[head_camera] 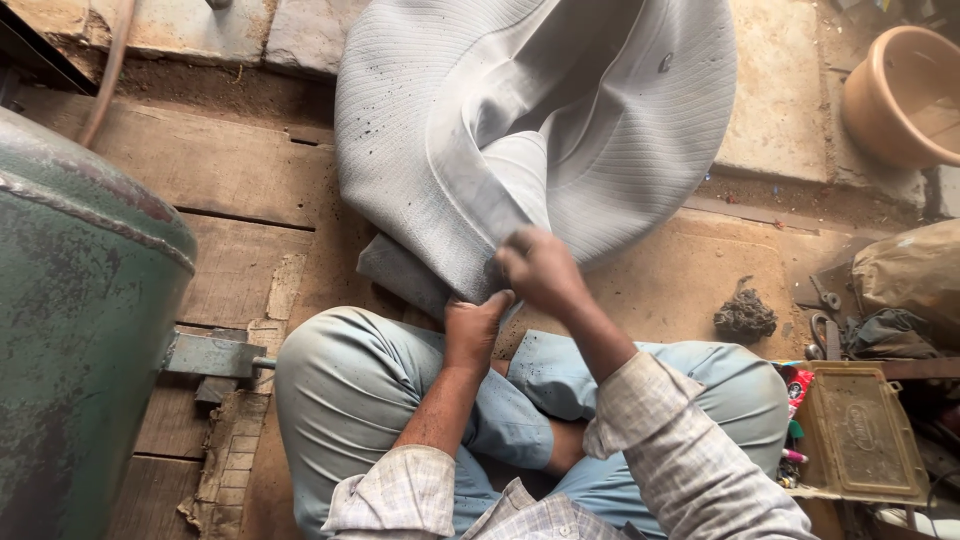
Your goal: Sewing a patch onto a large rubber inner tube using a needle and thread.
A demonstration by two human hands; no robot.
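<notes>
Your left hand (472, 330) and right hand (540, 270) both pinch the folded edge of the big grey ribbed rubber inner tube (600, 120), which stretches away from your lap.

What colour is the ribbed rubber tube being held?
Light grey rubber tube with fine ribbing, head view.

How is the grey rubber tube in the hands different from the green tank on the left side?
The grey rubber tube is soft, folded and ribbed; the green tank is rigid, rounded and rusty. The left hand and right hand pinch the tube; no hand touches the tank. Both rest on the floor in front of the seated person.
</notes>
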